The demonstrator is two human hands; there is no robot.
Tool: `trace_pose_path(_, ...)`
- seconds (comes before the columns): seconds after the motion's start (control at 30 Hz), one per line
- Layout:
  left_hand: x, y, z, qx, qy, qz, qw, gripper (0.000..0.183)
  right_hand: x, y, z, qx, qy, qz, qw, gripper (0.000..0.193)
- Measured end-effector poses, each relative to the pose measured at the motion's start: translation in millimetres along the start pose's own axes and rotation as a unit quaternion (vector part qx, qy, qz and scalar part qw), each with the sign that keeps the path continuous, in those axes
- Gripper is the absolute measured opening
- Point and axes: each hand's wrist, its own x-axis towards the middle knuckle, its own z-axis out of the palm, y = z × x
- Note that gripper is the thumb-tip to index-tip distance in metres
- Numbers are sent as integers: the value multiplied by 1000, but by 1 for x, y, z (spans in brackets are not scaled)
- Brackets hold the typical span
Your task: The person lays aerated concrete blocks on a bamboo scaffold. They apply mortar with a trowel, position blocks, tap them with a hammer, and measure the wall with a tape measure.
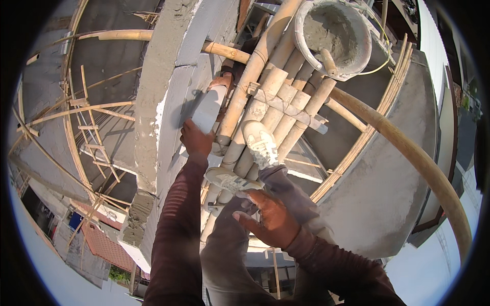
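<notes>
A: Your left hand (pixel 198 138) first: what is it on?

B: It has the near end of a pale, flat board (pixel 208 109), with your fingers clamped on it. The board slants up and away from you, between the grey wall (pixel 166 115) on your left and the bamboo poles (pixel 240 102).

A: At its far end there is what looks like another person's hand (pixel 221 80), close against the board. It is small and partly in shadow, so you cannot tell how its fingers stand.

B: And your right hand (pixel 270 217)?

A: That one holds nothing that shows. Your thumb and forefinger are spread apart; the other fingers are partly hidden, so you cannot tell how they lie. It hangs over your trousers (pixel 229 245), near your dusty left shoe (pixel 230 179).

B: Your right shoe (pixel 259 143) rests on the poles, farther forward, with a crosspiece (pixel 283 107) tied across them just ahead of it.

A: Beyond that, to your right, stands a round bucket (pixel 366 48) with grey mortar (pixel 329 33) in it. A wooden handle (pixel 328 62) lies over its near rim.
</notes>
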Motion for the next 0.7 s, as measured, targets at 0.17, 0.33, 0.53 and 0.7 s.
trace_pose_path(0.17,-35,-1,-55,-5,5,7,1000,81,-7,7,9,1,-35,125,992,54)
trace_pose_path(0.33,-78,5,-108,-2,56,16,998,77,-19,25,23,-19,-17,151,988,56)
trace_pose_path(0.53,-127,13,-192,-44,48,14,998,72,-40,28,41,-108,19,141,984,60)
trace_pose_path(0.7,-188,12,-268,-82,53,80,992,72,-42,-3,24,-185,-6,83,979,78)
